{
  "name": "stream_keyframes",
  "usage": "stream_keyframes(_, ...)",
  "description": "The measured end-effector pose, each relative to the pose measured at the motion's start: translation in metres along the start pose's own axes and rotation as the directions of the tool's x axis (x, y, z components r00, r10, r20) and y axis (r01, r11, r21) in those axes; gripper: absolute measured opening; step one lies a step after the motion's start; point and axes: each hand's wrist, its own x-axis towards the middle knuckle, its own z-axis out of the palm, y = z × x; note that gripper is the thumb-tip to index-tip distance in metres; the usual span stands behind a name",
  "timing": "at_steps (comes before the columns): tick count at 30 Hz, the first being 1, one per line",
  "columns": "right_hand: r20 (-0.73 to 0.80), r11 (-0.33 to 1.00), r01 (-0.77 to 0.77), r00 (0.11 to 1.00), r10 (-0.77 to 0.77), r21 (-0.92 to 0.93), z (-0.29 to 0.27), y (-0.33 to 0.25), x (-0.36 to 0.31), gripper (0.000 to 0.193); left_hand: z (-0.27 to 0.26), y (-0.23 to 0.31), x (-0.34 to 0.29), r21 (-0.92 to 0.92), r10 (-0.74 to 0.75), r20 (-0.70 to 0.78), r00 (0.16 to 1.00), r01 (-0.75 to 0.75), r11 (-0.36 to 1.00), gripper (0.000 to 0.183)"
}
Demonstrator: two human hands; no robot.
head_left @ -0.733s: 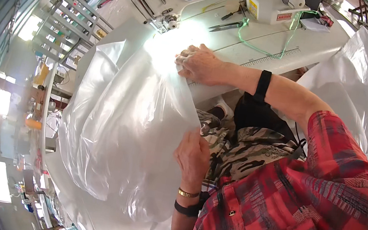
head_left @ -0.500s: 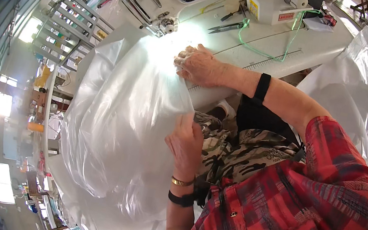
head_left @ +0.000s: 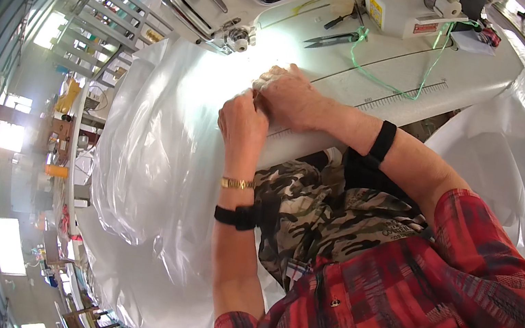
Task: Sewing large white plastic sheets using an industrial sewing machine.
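A large sheet of clear, shiny plastic film [head_left: 162, 140] drapes over the left of the sewing machine bed and hangs down beside my lap. My left hand [head_left: 244, 123], with a gold-coloured band on its wrist, pinches the film's edge. Right against it, my right hand [head_left: 293, 99] has its fingers bent closed on the same edge. The two hands meet just in front of the sewing machine's [head_left: 235, 38] lit needle area. Glare there washes out the needle and the film under it, and the fingertips are partly hidden.
Dark thread snips [head_left: 332, 40] and a small dark-handled tool [head_left: 336, 21] lie on the machine bed [head_left: 390, 67]. Loose green thread [head_left: 377, 80] loops across it. More plastic film [head_left: 517, 137] bulges at the right. A slatted grey rack [head_left: 101, 26] stands at the far left.
My left hand has moved up and left along the film to meet my right hand. The right hand stays near the needle area. The film at the left has shifted and sagged.
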Motion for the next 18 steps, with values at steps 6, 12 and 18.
stream_keyframes(6,-0.133,0.991,0.076,0.987,-0.09,-0.106,0.015,0.005,0.0,0.024,-0.047,-0.025,-0.012,-0.074,0.053,0.048,0.997,-0.049,0.996,0.027)
stream_keyframes(12,-0.347,0.994,0.104,0.934,-0.087,0.028,0.021,0.02,0.006,0.026,-0.099,-0.111,-0.051,0.364,-0.328,0.063,0.942,0.285,0.887,0.036)
stream_keyframes(18,-0.393,0.901,0.372,0.88,-0.267,0.222,0.015,-0.043,-0.042,0.019,-0.072,-0.203,-0.094,0.108,-0.076,-0.129,0.989,0.09,0.99,0.039)
